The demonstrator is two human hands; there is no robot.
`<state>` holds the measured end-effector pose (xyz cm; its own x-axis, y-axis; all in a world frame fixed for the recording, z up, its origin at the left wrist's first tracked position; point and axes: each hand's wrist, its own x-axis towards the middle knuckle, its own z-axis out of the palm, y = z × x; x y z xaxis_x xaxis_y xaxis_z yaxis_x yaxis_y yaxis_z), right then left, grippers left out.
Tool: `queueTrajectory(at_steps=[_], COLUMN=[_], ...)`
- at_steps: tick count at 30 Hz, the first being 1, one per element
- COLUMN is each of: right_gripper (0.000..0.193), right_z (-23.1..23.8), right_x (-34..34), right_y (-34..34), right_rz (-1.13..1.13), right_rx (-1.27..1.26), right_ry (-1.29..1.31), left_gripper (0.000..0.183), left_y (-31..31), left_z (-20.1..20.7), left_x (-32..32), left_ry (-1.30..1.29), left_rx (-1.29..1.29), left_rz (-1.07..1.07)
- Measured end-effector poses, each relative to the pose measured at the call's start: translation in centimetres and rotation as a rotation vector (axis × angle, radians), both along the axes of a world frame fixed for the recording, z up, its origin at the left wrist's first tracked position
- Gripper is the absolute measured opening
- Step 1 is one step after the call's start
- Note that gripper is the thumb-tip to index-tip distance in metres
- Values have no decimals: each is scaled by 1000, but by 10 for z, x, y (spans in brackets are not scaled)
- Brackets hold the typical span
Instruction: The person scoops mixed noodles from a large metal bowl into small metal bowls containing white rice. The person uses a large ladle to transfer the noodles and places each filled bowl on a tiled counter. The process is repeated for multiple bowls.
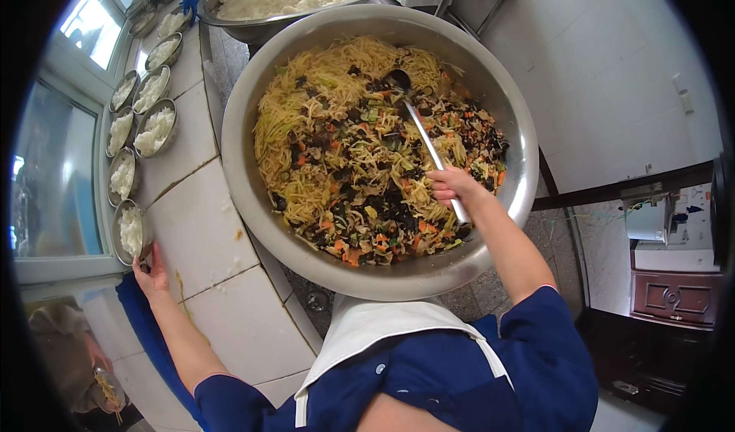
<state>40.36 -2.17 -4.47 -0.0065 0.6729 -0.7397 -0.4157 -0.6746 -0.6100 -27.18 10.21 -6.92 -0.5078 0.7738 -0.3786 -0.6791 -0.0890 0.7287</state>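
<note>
My right hand is wrapped round the metal handle of a long ladle. The ladle's dark bowl end rests in the food at the far side of a big metal basin. That food is a mix of yellow shreds, dark pieces, orange bits and green bits, with plainer shreds at the far left. Out to the left, my left hand grips the near rim of a small metal bowl holding white rice. This bowl stands on the tiled ledge, nearest me in a double line of rice bowls.
Several more rice bowls run back along the tiled ledge beside the window. Behind the big basin stands another wide basin of rice. Blue cloth hangs by the ledge. At lower left, a person holds a bowl with food and chopsticks.
</note>
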Motion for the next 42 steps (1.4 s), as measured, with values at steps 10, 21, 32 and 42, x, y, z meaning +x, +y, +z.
queueTrajectory(at_steps=[10, 21, 32, 42], right_gripper=[24, 36, 33, 12], right_z=[-16, 5, 95, 118], right_x=[-20, 1, 13, -27], right_y=[-1, -49, -110, -133], right_rz=[-203, -409, -258, 140], right_rx=[11, 159, 210, 167], right_ry=[673, 1273, 911, 323], left_gripper=[63, 41, 51, 61], left_y=[-8, -72, -40, -25], left_z=[9, 81, 44, 25], left_x=[-19, 152, 426, 455], left_ry=[-127, -176, -72, -39], left_rx=[110, 341, -8, 21], left_rz=[-67, -633, -858, -916])
